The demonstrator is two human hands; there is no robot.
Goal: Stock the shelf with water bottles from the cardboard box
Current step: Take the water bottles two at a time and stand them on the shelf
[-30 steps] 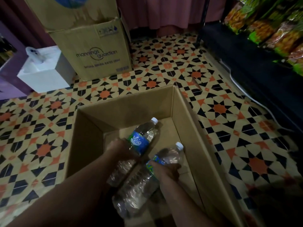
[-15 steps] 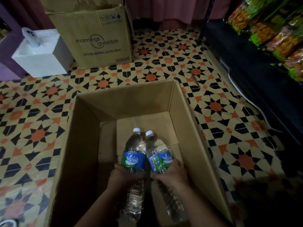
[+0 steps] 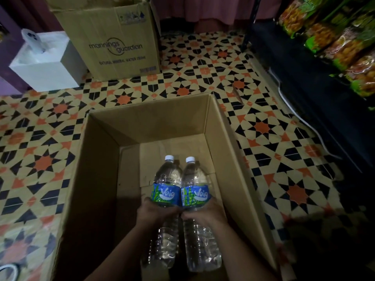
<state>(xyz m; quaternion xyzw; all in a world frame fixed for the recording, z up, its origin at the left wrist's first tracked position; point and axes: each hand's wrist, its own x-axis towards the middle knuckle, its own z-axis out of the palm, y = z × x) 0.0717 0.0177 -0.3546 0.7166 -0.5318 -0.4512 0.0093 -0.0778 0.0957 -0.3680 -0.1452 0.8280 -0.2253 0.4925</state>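
Observation:
An open cardboard box (image 3: pixel 97 179) stands on the patterned floor right in front of me. Inside and above it I hold two clear water bottles side by side, white caps pointing away. My left hand (image 3: pixel 154 213) grips the left bottle (image 3: pixel 167 179) just below its blue label. My right hand (image 3: pixel 203 213) grips the right bottle (image 3: pixel 194 179) at the same height. The bottles touch each other along their labels. The dark shelf unit (image 3: pixel 304 82) runs along the right side.
A second cardboard box (image 3: pixel 113 41) printed "mannings guardian" stands at the back. A white box (image 3: pixel 48 69) sits to its left. Several green and orange snack packs (image 3: pixel 341 43) fill the shelf at the upper right. A white cable (image 3: pixel 300 118) runs along the shelf base.
Both bottles went from lying apart and tilted in the box to held together, parallel and lifted higher. My view has tilted slightly down and nearer to the box.

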